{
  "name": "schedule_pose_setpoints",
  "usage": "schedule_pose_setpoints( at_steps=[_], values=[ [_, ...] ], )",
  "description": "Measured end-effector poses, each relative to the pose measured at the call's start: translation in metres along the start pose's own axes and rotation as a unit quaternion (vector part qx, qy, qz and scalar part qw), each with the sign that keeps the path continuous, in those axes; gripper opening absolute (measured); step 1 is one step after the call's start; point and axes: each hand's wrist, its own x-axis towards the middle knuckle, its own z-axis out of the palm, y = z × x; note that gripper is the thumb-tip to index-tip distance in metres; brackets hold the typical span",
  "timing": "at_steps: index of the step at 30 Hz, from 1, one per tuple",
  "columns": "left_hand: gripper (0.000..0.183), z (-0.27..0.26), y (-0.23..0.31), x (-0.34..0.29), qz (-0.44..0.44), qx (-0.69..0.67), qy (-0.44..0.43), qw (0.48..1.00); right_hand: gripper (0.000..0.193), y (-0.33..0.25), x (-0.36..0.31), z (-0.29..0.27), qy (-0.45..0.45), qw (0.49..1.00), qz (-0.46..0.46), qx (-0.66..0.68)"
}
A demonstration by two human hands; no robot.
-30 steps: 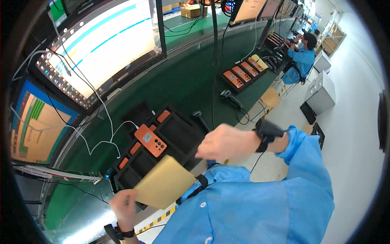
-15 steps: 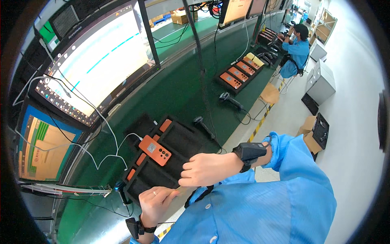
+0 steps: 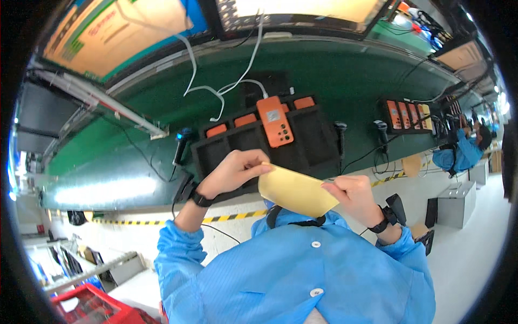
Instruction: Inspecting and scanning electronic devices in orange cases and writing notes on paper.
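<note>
A pale yellow sheet (image 3: 298, 192), paper-like, is stretched between my two hands in front of my chest. My left hand (image 3: 237, 171) pinches its left end between thumb and fingers. At the other end my right hand (image 3: 353, 198) grips the right edge the same way. Just beyond the sheet lies an orange phone (image 3: 275, 125), back up, camera lenses toward me, with a white cable (image 3: 258, 82) at its far end. It rests across a black foam tray (image 3: 240, 141) whose far slots hold several orange pieces, partly hidden.
Handheld scanners (image 3: 340, 137) stand either side of the tray on the green bench (image 3: 145, 127). Monitors (image 3: 127, 32) line the back. Farther right is a second tray with orange phones (image 3: 403, 116), and a co-worker in blue (image 3: 464, 151) sits there. A red bin (image 3: 97, 305) is at lower left.
My view has swung, so the bench now lies straight ahead. My hands, close together before, have moved apart, and the yellow sheet now shows spread between them.
</note>
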Motion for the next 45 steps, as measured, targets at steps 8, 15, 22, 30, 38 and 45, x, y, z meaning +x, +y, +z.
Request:
schedule_pose_setpoints(
  at_steps=[8,15,22,30,38,45],
  values=[
    [0.052,0.066,-0.053,-0.007,-0.012,-0.526,0.111,0.843,0.037,0.039,-0.008,-0.004,0.042,0.905,0.286,0.312],
    [0.028,0.149,-0.024,-0.007,-0.078,-0.403,0.279,0.868,0.021,0.048,-0.006,-0.024,0.135,0.98,0.086,-0.118],
    [0.032,0.236,0.022,0.019,-0.007,-0.217,0.35,0.911,0.071,0.036,-0.072,-0.007,-0.079,0.987,-0.039,0.132],
    [0.038,0.309,0.069,0.057,-0.069,-0.126,0.288,0.947,0.023,0.148,-0.153,-0.099,0.103,0.829,0.212,0.506],
    [0.04,0.351,0.103,0.149,-0.055,0.267,0.271,0.923,0.022,0.206,-0.2,-0.195,0.061,0.926,0.127,0.349],
    [0.022,0.363,0.112,0.223,-0.028,0.152,0.228,0.961,0.026,0.229,-0.19,-0.224,0.205,0.779,0.283,0.52]
  ],
)
